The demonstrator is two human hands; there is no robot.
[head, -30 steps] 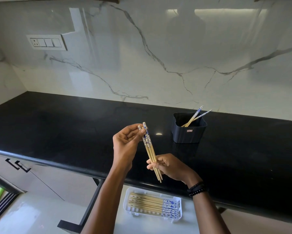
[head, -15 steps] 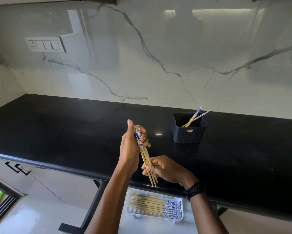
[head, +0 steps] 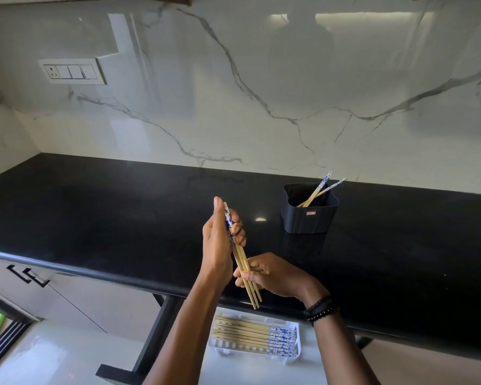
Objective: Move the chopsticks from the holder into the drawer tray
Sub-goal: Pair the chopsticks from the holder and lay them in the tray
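Observation:
A small bundle of bamboo chopsticks (head: 241, 262) with blue-patterned tops is held upright over the counter's front edge. My left hand (head: 220, 240) grips the patterned upper ends. My right hand (head: 272, 275) pinches the plain lower part, tips pointing down. A dark square holder (head: 309, 219) stands on the counter to the right, with two chopsticks (head: 318, 188) leaning in it. Below, a white tray (head: 297, 354) in the open drawer holds several chopsticks (head: 250, 334) laid side by side.
The black counter (head: 108, 212) runs left to right under a white marble wall with a switch plate (head: 72, 71). The open drawer (head: 128, 368) juts out below the counter edge. Cabinet fronts with black handles (head: 28, 275) are at the left.
My left hand has closed around the patterned tops, where before it only pinched them. The bundle has shifted slightly left and down, closer to the counter edge. The camera has tilted a little.

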